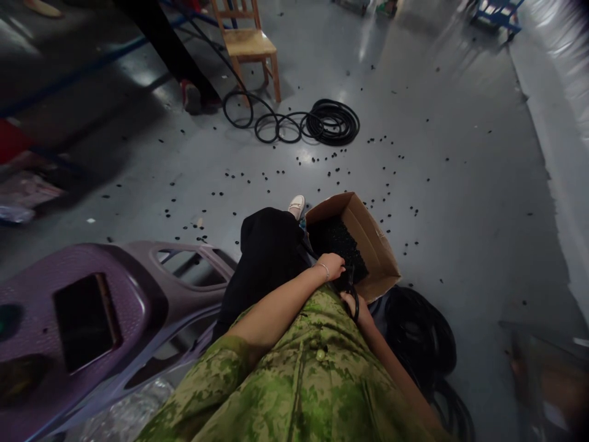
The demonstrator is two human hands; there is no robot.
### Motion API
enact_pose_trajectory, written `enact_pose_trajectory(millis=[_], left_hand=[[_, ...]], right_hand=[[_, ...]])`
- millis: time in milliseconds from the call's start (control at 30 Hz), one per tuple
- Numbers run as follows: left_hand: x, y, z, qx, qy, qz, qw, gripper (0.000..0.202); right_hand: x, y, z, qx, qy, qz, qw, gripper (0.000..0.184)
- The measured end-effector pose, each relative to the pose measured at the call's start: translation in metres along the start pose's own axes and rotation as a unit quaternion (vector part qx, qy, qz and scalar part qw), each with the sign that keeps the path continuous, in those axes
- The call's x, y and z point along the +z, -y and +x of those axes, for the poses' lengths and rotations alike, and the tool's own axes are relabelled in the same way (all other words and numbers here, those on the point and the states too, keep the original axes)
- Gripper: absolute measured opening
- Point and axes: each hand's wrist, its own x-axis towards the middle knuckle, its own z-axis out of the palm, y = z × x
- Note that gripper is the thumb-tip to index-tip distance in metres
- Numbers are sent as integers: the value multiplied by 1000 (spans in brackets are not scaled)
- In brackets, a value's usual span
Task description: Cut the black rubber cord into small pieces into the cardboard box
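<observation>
My left hand [332, 266], with a thin bracelet at the wrist, is closed over a dark tool or piece at the edge of an open cardboard box [375, 242] that holds many small black pieces. Just below it, my right hand [358, 305] grips a black rubber hose [355, 307] that loops round its fingers. The hose runs down to a large black coil [423, 344] on the floor at my right. My lap shows a camouflage top and black trousers.
A purple plastic stool [138, 288] with a dark phone [85, 320] on it stands at my left. A wooden chair [251, 46] and another black hose coil [329, 121] lie farther off. Small black pieces are scattered over the grey floor [460, 184].
</observation>
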Motion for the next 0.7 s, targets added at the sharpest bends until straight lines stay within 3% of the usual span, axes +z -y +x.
enact_pose_trajectory(millis=[367, 700], left_hand=[[4, 1, 3, -2, -10, -6, 1000, 27], [4, 1, 3, -9, -14, -3, 1000, 29]], right_hand=[[0, 16, -6, 11, 7, -20, 1000, 30], [-2, 9, -1, -17, 5, -34, 999, 31]])
